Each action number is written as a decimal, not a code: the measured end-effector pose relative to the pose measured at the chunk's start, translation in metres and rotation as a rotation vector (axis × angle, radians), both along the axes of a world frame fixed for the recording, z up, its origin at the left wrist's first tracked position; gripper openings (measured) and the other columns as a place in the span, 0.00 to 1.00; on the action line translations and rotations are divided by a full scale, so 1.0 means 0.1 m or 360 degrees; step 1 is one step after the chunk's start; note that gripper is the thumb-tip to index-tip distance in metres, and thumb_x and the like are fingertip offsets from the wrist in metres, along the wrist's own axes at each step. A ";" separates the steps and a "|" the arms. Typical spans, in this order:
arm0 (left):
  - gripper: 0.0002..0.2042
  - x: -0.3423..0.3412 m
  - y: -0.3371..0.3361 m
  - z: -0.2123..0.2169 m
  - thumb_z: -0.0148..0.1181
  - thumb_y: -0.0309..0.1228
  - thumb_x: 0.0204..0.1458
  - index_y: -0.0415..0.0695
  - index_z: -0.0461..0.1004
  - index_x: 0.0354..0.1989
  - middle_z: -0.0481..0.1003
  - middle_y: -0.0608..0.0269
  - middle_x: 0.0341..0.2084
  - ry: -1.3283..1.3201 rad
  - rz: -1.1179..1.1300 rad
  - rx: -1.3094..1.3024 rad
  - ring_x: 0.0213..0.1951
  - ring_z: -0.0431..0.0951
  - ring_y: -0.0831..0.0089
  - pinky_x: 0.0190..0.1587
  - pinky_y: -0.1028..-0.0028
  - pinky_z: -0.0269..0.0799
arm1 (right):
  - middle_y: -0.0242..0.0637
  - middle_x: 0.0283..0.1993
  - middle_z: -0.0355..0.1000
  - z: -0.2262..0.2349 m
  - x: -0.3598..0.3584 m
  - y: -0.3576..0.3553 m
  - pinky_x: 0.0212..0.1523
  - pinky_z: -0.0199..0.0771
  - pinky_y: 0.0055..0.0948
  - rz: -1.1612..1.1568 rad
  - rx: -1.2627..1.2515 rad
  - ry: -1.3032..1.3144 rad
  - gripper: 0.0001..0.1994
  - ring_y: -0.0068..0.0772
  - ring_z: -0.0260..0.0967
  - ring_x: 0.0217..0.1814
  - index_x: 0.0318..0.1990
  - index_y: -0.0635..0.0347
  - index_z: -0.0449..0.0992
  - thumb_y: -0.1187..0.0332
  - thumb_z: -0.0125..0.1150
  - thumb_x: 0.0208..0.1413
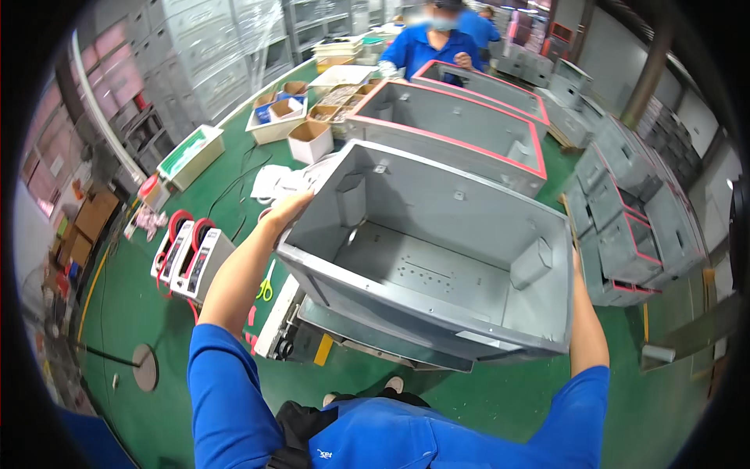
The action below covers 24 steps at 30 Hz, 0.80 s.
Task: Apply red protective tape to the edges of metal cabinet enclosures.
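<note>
Green floor [168,414], big grey metal box [426,306], rim bare.
Left hand [292,208] grips its left side; right hand [577,270] mostly hidden, can't tell. Grey metal boxes behind it [457,119] already have red edges.

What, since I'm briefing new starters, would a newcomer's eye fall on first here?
The open grey metal box filling the centre, the left hand at its left end. Just beyond it stand two grey boxes with red-edged rims. To the left are two white devices topped with red rings.

We see bright, diffuse light glinting off plastic wrap [223,48], soft shadows on the green floor [500,388], and edges bowing near a black fisheye rim.
</note>
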<state>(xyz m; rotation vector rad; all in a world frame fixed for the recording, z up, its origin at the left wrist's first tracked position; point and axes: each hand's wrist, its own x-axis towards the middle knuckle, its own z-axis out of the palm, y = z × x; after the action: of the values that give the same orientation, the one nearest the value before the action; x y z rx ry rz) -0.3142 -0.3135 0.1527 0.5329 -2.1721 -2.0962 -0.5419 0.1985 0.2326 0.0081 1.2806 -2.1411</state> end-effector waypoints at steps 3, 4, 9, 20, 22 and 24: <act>0.27 0.06 0.46 0.38 0.54 0.43 0.48 0.37 0.62 0.53 0.66 0.57 0.49 -0.0316 0.0025 -0.0201 0.52 0.63 0.71 0.55 0.75 0.53 | 0.45 0.36 0.71 -0.11 -0.08 0.08 0.37 0.70 0.35 -0.0045 0.0012 -0.0003 0.19 0.41 0.69 0.35 0.39 0.66 0.70 0.59 0.40 0.55; 0.27 0.17 0.57 0.51 0.55 0.42 0.46 0.37 0.63 0.52 0.66 0.57 0.48 -0.0294 0.0008 -0.0346 0.51 0.64 0.71 0.54 0.76 0.55 | 0.45 0.36 0.71 -0.15 -0.11 0.05 0.37 0.70 0.35 -0.0034 0.0000 0.0001 0.19 0.41 0.69 0.35 0.39 0.66 0.70 0.59 0.40 0.55; 0.23 0.42 0.50 0.47 0.57 0.29 0.35 0.35 0.66 0.44 0.70 0.56 0.36 -0.0255 0.0006 -0.0659 0.40 0.68 0.71 0.42 0.74 0.64 | 0.45 0.35 0.71 -0.19 -0.14 -0.05 0.36 0.70 0.36 -0.0053 0.0007 0.0054 0.18 0.42 0.69 0.34 0.39 0.66 0.70 0.59 0.40 0.54; 0.31 1.31 0.59 0.68 0.55 0.43 0.49 0.43 0.54 0.59 0.62 0.56 0.51 0.0021 0.0122 -0.0132 0.52 0.63 0.70 0.52 0.72 0.58 | 0.46 0.33 0.71 -0.55 0.05 0.42 0.33 0.70 0.37 -0.0403 -0.0090 0.0261 0.17 0.43 0.69 0.32 0.38 0.66 0.70 0.60 0.40 0.54; 0.28 1.60 0.35 0.53 0.52 0.40 0.51 0.42 0.55 0.58 0.62 0.54 0.52 0.0365 0.0357 0.0001 0.52 0.64 0.70 0.51 0.72 0.62 | 0.46 0.33 0.71 -0.82 0.31 0.72 0.32 0.70 0.37 -0.0630 -0.0155 0.0288 0.17 0.43 0.69 0.32 0.38 0.66 0.70 0.60 0.40 0.54; 0.20 2.03 0.22 0.29 0.48 0.34 0.54 0.36 0.62 0.52 0.72 0.56 0.40 0.0334 0.0762 -0.0404 0.42 0.72 0.74 0.44 0.76 0.67 | 0.46 0.32 0.71 -1.32 0.66 1.17 0.32 0.70 0.37 -0.0907 -0.0152 0.0226 0.17 0.43 0.69 0.31 0.38 0.66 0.70 0.60 0.40 0.54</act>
<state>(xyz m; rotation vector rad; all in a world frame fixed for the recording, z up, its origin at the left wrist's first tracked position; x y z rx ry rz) -0.1109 -0.2911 0.1816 0.6871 -1.9154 -1.5318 -0.4756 0.3157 0.1004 0.2078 1.3727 -2.7255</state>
